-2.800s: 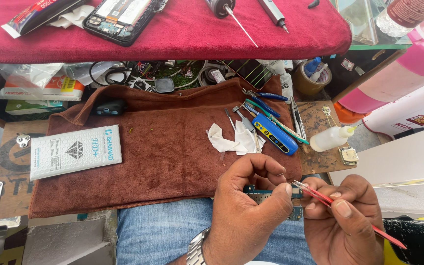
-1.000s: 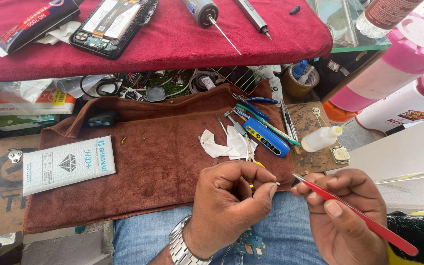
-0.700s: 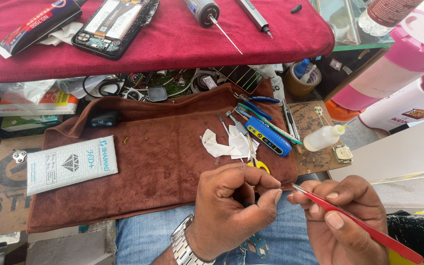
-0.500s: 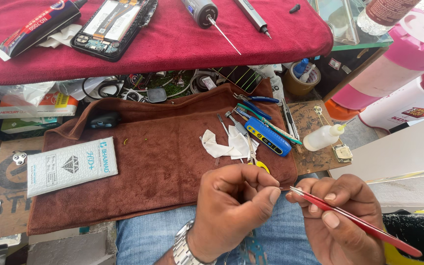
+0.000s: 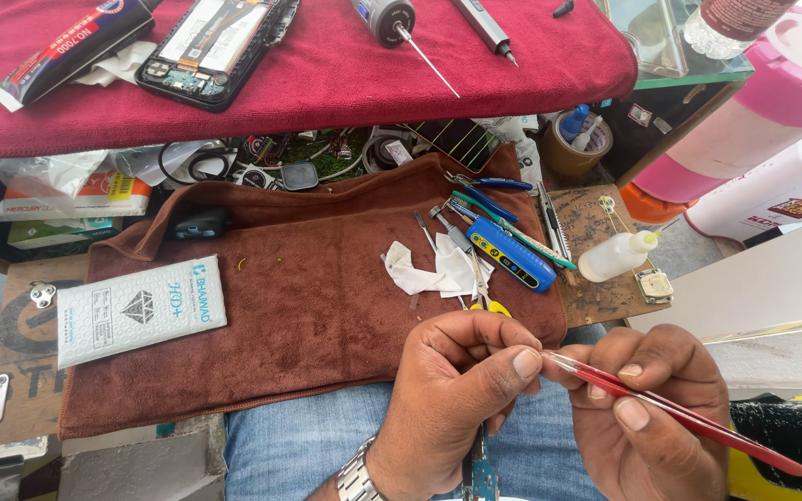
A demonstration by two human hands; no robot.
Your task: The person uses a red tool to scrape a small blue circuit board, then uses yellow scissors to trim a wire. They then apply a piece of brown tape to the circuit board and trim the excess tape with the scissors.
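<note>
Low in the head view, the right hand (image 5: 647, 408) pinches red tweezers (image 5: 675, 413) between thumb and fingers, tips aimed left at the left hand (image 5: 461, 394). That left hand is curled tight, thumb and forefinger pressed together on something too small to make out, right at the tweezer tips. A thin blue part (image 5: 482, 468) hangs below the left hand; whether the hand grips it I cannot tell. A metal watch (image 5: 356, 478) sits on the left wrist, and both hands hover over a lap in jeans (image 5: 299, 445).

Just beyond the left hand's knuckles a brown cloth (image 5: 308, 315) spreads across the tabletop. On it, close above the left hand, lie white tissue scraps (image 5: 429, 271), and a little farther a blue tool (image 5: 510, 252) among thin picks and blue-handled pliers (image 5: 486, 186). Above the right hand, off the cloth's edge, a small squeeze bottle (image 5: 616, 255) lies on a scratched wooden board (image 5: 587, 223). Well to the left of the hands a white packet (image 5: 141, 309) rests on the cloth.

Farthest off, a red cloth (image 5: 327, 74) carries an opened phone (image 5: 215, 42), an electric screwdriver (image 5: 396, 23) and a glue tube (image 5: 67, 51). Pink-and-white jugs (image 5: 744, 130) stand to the far right.
</note>
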